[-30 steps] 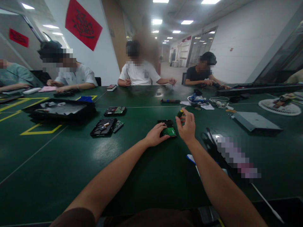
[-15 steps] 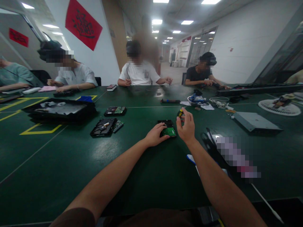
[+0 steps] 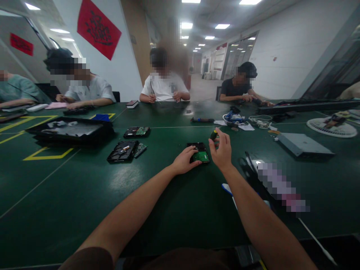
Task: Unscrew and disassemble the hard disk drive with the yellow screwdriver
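Note:
A black hard drive (image 3: 200, 149) with a green circuit board on top lies on the dark green table (image 3: 157, 195) in front of me. My left hand (image 3: 184, 160) rests on its left side, fingers curled over the edge of the board. My right hand (image 3: 222, 150) hovers just right of the drive. Its thumb and fingers pinch a small screwdriver (image 3: 214, 135) with a black and yellow handle, held upright above the drive's right edge.
Two more opened drives (image 3: 123, 150) (image 3: 137, 131) and a black tray (image 3: 71, 129) lie to the left. A grey flat case (image 3: 303, 144), a white fan grille (image 3: 332, 128), cables and a bowl (image 3: 233, 119) sit to the right. Several people work at the far side.
My right hand has closed its fingers on the screwdriver handle and shifted slightly toward the drive. My left hand has stayed on the drive.

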`<state>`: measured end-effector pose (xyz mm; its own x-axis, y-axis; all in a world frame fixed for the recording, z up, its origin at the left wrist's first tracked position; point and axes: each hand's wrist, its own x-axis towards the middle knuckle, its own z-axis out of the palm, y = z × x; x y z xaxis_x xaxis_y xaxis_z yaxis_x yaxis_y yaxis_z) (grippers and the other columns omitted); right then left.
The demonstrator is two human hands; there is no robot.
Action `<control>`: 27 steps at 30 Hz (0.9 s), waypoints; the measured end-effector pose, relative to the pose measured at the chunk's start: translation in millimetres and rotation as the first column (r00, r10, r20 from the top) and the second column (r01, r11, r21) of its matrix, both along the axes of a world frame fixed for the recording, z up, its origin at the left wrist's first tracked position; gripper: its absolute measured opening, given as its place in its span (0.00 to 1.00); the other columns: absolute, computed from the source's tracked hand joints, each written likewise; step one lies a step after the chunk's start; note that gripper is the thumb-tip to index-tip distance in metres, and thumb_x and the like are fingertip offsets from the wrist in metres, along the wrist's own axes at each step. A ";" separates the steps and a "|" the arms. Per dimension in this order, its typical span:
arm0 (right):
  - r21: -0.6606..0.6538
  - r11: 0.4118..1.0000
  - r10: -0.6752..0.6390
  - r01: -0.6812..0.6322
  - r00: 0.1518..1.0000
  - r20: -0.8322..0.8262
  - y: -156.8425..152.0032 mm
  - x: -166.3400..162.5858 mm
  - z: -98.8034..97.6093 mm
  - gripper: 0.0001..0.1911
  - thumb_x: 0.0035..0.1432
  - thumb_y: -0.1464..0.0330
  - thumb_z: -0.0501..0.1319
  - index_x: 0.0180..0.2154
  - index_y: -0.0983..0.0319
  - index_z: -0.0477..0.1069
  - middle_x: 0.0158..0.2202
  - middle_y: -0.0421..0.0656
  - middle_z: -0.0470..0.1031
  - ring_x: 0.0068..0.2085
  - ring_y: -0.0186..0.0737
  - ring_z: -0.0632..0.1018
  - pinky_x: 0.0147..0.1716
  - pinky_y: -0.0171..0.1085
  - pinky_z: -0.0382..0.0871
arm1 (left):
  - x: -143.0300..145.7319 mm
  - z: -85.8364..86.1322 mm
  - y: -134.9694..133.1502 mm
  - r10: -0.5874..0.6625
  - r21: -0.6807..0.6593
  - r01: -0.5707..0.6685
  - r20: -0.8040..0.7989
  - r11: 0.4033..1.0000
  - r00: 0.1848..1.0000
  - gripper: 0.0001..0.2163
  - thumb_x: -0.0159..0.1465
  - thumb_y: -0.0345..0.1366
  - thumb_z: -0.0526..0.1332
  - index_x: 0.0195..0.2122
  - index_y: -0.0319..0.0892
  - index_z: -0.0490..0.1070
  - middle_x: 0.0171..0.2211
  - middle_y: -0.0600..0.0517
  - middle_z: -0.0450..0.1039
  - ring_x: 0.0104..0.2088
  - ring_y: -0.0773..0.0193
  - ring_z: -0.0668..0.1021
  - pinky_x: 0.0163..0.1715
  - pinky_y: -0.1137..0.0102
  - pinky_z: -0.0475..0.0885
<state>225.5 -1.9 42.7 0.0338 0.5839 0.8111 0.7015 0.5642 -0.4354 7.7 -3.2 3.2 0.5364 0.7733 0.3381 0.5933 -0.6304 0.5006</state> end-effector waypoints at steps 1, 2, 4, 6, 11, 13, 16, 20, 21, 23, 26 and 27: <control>0.001 1.000 -0.006 0.006 1.000 0.002 -0.2 0.0 0.3 0.31 0.69 0.63 0.58 0.70 0.55 0.57 0.58 0.54 0.67 0.41 0.44 0.79 0.43 0.50 0.82 | -0.1 0.4 -0.2 -0.001 0.001 0.001 0.000 1.000 1.000 0.30 0.66 0.54 0.65 0.64 0.41 0.68 0.70 0.40 0.61 0.71 0.48 0.62 0.71 0.53 0.59; 0.003 1.000 -0.012 0.012 1.000 0.004 -0.3 -0.1 0.4 0.31 0.69 0.63 0.58 0.70 0.55 0.57 0.57 0.53 0.67 0.42 0.44 0.79 0.43 0.51 0.82 | -0.1 0.6 -0.3 -0.001 0.002 0.001 0.000 1.000 1.000 0.30 0.66 0.53 0.65 0.64 0.41 0.68 0.70 0.40 0.61 0.71 0.48 0.62 0.71 0.53 0.59; 0.006 1.000 -0.018 0.018 1.000 0.004 -0.2 -0.1 0.1 0.32 0.69 0.64 0.58 0.71 0.55 0.57 0.58 0.54 0.67 0.44 0.46 0.79 0.44 0.51 0.82 | -0.1 0.9 -0.3 0.001 0.000 -0.001 -0.002 1.000 1.000 0.30 0.66 0.53 0.65 0.64 0.41 0.68 0.70 0.39 0.61 0.71 0.48 0.62 0.71 0.53 0.60; 0.006 1.000 -0.014 0.014 1.000 0.001 0.3 -0.1 -0.5 0.32 0.69 0.65 0.57 0.72 0.55 0.54 0.58 0.54 0.67 0.47 0.48 0.79 0.44 0.51 0.82 | 0.1 1.0 -0.2 0.006 -0.007 -0.006 -0.003 1.000 1.000 0.30 0.66 0.53 0.65 0.63 0.41 0.68 0.70 0.40 0.61 0.71 0.48 0.62 0.71 0.52 0.60; -0.003 1.000 -0.007 0.007 1.000 -0.002 -0.3 0.0 0.0 0.31 0.69 0.65 0.57 0.71 0.55 0.56 0.58 0.54 0.67 0.43 0.46 0.79 0.43 0.51 0.82 | 0.3 1.0 0.1 0.005 -0.019 -0.005 -0.002 1.000 1.000 0.29 0.66 0.53 0.65 0.64 0.42 0.68 0.70 0.40 0.60 0.72 0.47 0.62 0.71 0.52 0.59; -0.001 1.000 -0.011 0.011 1.000 -0.001 -0.8 -0.1 0.6 0.30 0.69 0.64 0.58 0.69 0.56 0.58 0.58 0.54 0.67 0.42 0.45 0.80 0.42 0.51 0.83 | 0.1 0.8 0.2 0.001 -0.018 -0.001 -0.002 1.000 1.000 0.30 0.66 0.53 0.65 0.64 0.42 0.68 0.70 0.40 0.60 0.72 0.47 0.62 0.71 0.52 0.59; 0.003 1.000 -0.011 0.011 1.000 0.002 -0.8 -0.5 0.6 0.30 0.69 0.64 0.57 0.69 0.57 0.57 0.59 0.55 0.68 0.44 0.46 0.80 0.43 0.51 0.82 | -0.1 0.4 0.4 0.005 -0.014 -0.005 -0.003 1.000 1.000 0.30 0.66 0.53 0.65 0.64 0.42 0.67 0.70 0.40 0.61 0.72 0.48 0.62 0.71 0.52 0.59; 0.001 1.000 -0.011 0.011 1.000 -0.010 -1.0 -0.7 0.5 0.29 0.70 0.64 0.56 0.69 0.58 0.57 0.58 0.56 0.69 0.44 0.46 0.80 0.43 0.51 0.82 | -0.2 0.3 0.1 0.005 -0.008 -0.005 -0.004 1.000 1.000 0.30 0.66 0.53 0.65 0.64 0.40 0.68 0.70 0.39 0.61 0.71 0.47 0.62 0.71 0.53 0.60; 0.000 1.000 -0.015 0.015 1.000 -0.013 -1.4 -0.7 0.9 0.29 0.70 0.64 0.57 0.69 0.58 0.58 0.58 0.55 0.69 0.43 0.46 0.79 0.43 0.50 0.82 | -0.2 0.4 0.0 0.001 -0.004 -0.001 -0.003 1.000 1.000 0.30 0.67 0.53 0.65 0.64 0.40 0.68 0.70 0.39 0.61 0.71 0.47 0.62 0.71 0.53 0.60; 0.001 1.000 -0.024 0.024 1.000 -0.014 -2.1 -0.7 1.6 0.29 0.69 0.63 0.58 0.68 0.57 0.59 0.57 0.54 0.68 0.41 0.45 0.79 0.41 0.50 0.82 | -0.1 0.8 -0.4 -0.004 0.002 0.004 0.000 1.000 1.000 0.30 0.67 0.53 0.65 0.64 0.40 0.68 0.70 0.39 0.61 0.71 0.48 0.62 0.71 0.53 0.60; 0.002 1.000 -0.016 0.016 1.000 -0.011 -2.6 -0.9 2.2 0.30 0.68 0.63 0.58 0.69 0.57 0.58 0.57 0.54 0.68 0.41 0.45 0.79 0.41 0.50 0.82 | 0.2 1.7 -1.0 0.002 -0.005 -0.002 0.003 1.000 1.000 0.29 0.67 0.53 0.65 0.64 0.42 0.68 0.70 0.40 0.61 0.72 0.48 0.62 0.71 0.52 0.60; 0.002 1.000 -0.008 0.008 1.000 -0.009 -2.5 -1.0 2.1 0.30 0.68 0.64 0.58 0.69 0.57 0.57 0.57 0.54 0.68 0.42 0.45 0.79 0.42 0.50 0.82 | 0.3 1.9 -1.2 0.004 -0.007 -0.004 0.004 1.000 1.000 0.29 0.66 0.53 0.65 0.63 0.42 0.68 0.70 0.40 0.61 0.72 0.48 0.62 0.71 0.52 0.60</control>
<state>224.4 -4.5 44.8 0.0462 0.5820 0.8119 0.7020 0.5593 -0.4409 8.0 -4.4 5.1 0.5319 0.7779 0.3346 0.5941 -0.6244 0.5071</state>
